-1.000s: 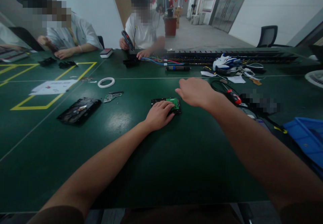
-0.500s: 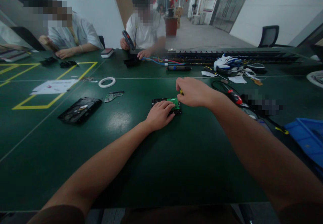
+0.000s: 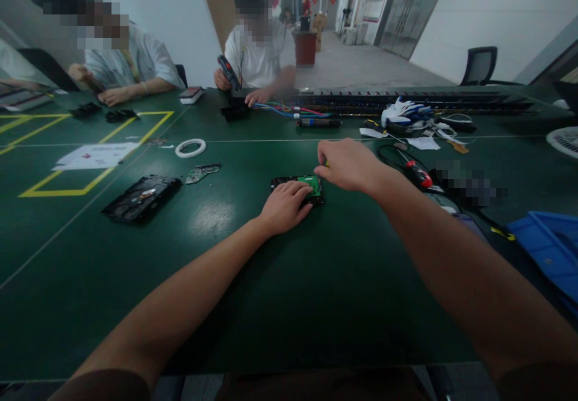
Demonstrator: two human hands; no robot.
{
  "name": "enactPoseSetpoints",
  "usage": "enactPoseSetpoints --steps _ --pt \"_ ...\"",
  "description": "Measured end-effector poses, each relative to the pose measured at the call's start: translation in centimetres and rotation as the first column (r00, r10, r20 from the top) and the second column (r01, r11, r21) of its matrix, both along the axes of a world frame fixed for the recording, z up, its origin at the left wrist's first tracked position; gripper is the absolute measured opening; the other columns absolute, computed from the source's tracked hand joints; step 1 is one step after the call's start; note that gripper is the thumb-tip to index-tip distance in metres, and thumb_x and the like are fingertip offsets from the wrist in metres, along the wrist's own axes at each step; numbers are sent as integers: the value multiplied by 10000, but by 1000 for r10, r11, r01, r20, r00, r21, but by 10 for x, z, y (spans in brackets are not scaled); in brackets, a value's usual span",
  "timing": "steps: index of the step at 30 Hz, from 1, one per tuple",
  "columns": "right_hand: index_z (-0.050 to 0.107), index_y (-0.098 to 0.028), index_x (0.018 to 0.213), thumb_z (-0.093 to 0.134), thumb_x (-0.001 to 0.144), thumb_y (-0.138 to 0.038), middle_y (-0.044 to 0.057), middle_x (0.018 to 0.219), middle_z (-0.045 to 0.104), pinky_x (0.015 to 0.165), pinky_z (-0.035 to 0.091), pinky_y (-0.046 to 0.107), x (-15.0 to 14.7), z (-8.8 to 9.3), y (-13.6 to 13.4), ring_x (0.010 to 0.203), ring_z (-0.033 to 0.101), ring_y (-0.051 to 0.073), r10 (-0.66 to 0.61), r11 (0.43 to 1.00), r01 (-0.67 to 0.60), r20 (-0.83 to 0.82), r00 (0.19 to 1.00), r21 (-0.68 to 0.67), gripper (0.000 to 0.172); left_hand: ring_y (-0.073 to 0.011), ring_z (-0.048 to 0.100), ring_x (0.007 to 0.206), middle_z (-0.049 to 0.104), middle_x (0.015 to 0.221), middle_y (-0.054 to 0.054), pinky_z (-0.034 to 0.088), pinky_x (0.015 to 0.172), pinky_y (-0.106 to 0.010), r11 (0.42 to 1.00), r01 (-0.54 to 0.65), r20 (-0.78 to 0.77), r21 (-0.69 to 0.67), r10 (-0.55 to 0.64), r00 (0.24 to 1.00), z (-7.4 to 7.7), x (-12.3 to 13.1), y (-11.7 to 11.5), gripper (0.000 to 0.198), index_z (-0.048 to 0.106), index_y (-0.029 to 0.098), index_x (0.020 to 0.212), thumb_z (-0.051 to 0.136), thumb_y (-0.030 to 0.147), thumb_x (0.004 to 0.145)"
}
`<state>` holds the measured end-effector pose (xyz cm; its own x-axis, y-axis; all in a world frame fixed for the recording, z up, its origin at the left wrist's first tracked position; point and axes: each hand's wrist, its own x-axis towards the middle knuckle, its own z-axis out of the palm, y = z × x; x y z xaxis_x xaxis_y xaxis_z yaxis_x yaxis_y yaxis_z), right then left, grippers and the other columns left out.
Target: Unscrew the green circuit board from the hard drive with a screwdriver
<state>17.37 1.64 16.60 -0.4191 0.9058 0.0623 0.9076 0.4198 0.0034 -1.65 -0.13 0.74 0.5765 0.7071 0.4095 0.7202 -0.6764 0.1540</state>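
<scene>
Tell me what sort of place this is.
Likely an electronics workshop, for repair or assembly: a loose circuit board lies on the green table, coloured wires trail at the far side, and the left hand rests on a black-and-green device.

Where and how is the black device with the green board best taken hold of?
The black device lies flat and the left grip covers much of its left part, so probably pinch the long edges at its right end, from above and right, sparing the green board.
</scene>
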Motion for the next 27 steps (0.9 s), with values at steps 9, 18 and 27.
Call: enactPoseSetpoints --steps 9,18,27 --pt "720 -168 1062 673 805 -117 123 1069 767 770 461 345 4 2 1 960 689 275 163 985 -163 -11 987 -57 267 -295 581 1297 624 1396 -100 459 1133 -494 1000 -1 -8 2 1 1000 0 0 0 387 570 203 1353 552 406 1024" --pt "694 -134 1183 570 947 -308 205 1013 768 752 527 442 -1 0 -4 943 716 368 -40 999 40 19 999 28 319 -296 589 1283 627 1387 -106 474 1111 -491 1000 3 -1 15 -3 1000 0 0 -1 376 570 204 1344 553 401 1023" --pt "692 -124 1222 557 1007 -437 234 1090 754 817 537 471 4 -1 -2 1007 709 379 -53 998 51 58 997 41 403 -300 588 1275 623 1391 -106 482 1100 -507 1000 7 -3 18 -7 1000 0 -1 -1 382 582 209 1356 555 391 1021"
